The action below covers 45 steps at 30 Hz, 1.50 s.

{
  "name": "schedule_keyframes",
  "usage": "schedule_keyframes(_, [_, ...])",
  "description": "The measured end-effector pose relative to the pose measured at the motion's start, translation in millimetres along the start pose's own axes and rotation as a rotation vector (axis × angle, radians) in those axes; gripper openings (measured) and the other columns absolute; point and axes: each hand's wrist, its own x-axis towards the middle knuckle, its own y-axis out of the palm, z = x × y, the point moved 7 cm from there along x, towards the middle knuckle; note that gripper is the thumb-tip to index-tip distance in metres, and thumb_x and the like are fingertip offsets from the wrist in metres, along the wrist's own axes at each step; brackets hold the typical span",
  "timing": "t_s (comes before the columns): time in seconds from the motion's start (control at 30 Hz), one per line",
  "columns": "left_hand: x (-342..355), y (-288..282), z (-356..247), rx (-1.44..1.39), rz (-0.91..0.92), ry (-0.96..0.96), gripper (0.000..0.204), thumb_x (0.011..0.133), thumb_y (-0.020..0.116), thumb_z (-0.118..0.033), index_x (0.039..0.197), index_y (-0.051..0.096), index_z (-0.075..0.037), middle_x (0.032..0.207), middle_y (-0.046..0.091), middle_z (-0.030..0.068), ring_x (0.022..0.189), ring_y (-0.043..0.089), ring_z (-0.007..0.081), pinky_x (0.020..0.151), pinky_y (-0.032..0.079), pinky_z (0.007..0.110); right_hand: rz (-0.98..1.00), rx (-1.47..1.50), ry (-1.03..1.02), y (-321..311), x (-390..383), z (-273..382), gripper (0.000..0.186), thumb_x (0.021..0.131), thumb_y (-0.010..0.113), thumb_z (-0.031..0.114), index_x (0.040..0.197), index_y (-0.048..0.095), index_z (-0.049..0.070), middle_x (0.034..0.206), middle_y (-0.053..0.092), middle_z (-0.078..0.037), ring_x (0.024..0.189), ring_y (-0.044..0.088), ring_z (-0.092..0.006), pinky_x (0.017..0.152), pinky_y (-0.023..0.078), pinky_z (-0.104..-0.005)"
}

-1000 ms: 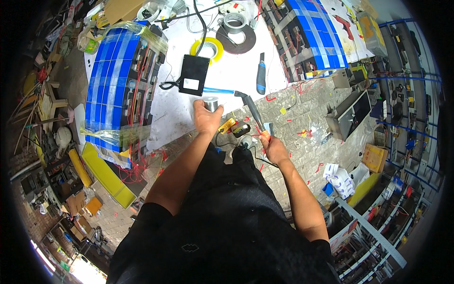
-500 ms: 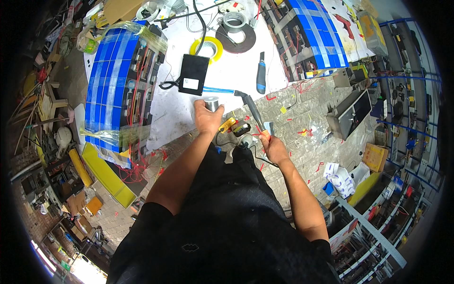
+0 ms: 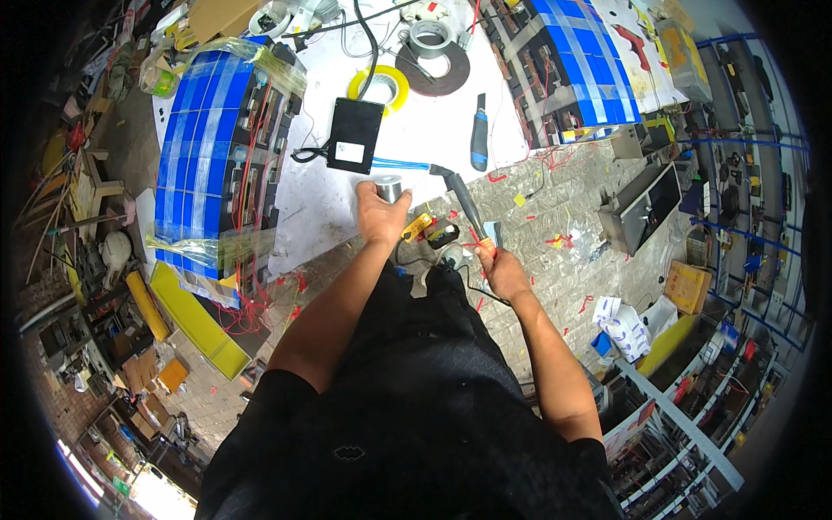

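My left hand (image 3: 381,218) is closed around a small spool of silver wire (image 3: 389,188), upright at the near edge of the white-covered table (image 3: 316,212). My right hand (image 3: 507,273) grips a long black tool (image 3: 464,199) by its orange part; the tool slants up to the left, its bent head over the table's near edge. Blue wires (image 3: 403,164) run from beside a black box (image 3: 353,134) to that head; whether they touch cannot be made out. A black cord (image 3: 485,295) passes beneath my right hand. A blue and black utility knife (image 3: 479,139) lies beyond the tool.
Blue taped battery packs (image 3: 198,156) (image 3: 589,65) flank the table. A yellow tape roll (image 3: 394,85) and a grey tape roll (image 3: 431,39) lie farther back. Red scraps (image 3: 555,241) litter the paved floor. At right stand a metal box (image 3: 641,212) and shelving (image 3: 745,147).
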Motion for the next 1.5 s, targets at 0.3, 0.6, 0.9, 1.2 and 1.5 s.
schedule_keyframes(0.3, [0.8,2.2,2.7,-0.003,-0.007,0.008,0.059,0.076,0.09,-0.026,0.11,0.051,0.001,0.099,0.069,0.0169,0.092,0.069,0.0289,0.085,0.054,0.041,-0.001,-0.006,0.002,-0.2,0.0,-0.9,0.07,0.103,0.049,0.064,0.105,0.07,-0.003,0.103,0.07,-0.034,0.105,0.066,-0.0521,0.089,0.052,-0.0569])
schedule_keyframes(0.6, [0.5,4.4,4.2,-0.01,0.025,-0.032,0.062,0.074,0.089,-0.029,0.114,0.051,0.0,0.105,0.068,0.0187,0.099,0.069,0.0358,0.089,0.054,0.045,0.023,0.021,0.019,-3.8,-2.6,4.2,0.068,0.104,0.05,0.062,0.107,0.07,-0.003,0.104,0.071,-0.033,0.106,0.066,-0.0511,0.09,0.052,-0.0559])
schedule_keyframes(0.9, [0.3,3.4,0.1,0.011,0.011,-0.003,0.06,0.077,0.09,-0.027,0.112,0.051,0.002,0.102,0.069,0.0183,0.094,0.069,0.0305,0.087,0.054,0.042,0.008,0.008,-0.002,-2.4,-0.8,2.1,0.069,0.104,0.05,0.062,0.106,0.07,-0.003,0.103,0.07,-0.033,0.105,0.066,-0.0514,0.089,0.052,-0.0562])
schedule_keyframes(1.2, [1.7,4.5,0.6,0.014,0.038,-0.043,0.062,0.075,0.088,-0.029,0.115,0.052,0.001,0.106,0.069,0.0194,0.099,0.07,0.0358,0.089,0.055,0.045,0.004,-0.017,0.006,-2.3,0.1,1.1,0.07,0.104,0.049,0.063,0.102,0.07,-0.004,0.1,0.07,-0.034,0.103,0.067,-0.0514,0.087,0.053,-0.0568])
schedule_keyframes(1.5, [1.5,4.9,0.5,-0.018,0.025,-0.025,0.061,0.075,0.089,-0.029,0.114,0.052,0.0,0.106,0.069,0.0196,0.098,0.07,0.0359,0.089,0.055,0.045,0.017,-0.002,0.002,-0.7,0.4,0.1,0.07,0.104,0.049,0.063,0.104,0.07,-0.003,0.101,0.07,-0.034,0.103,0.066,-0.0514,0.087,0.052,-0.0569])
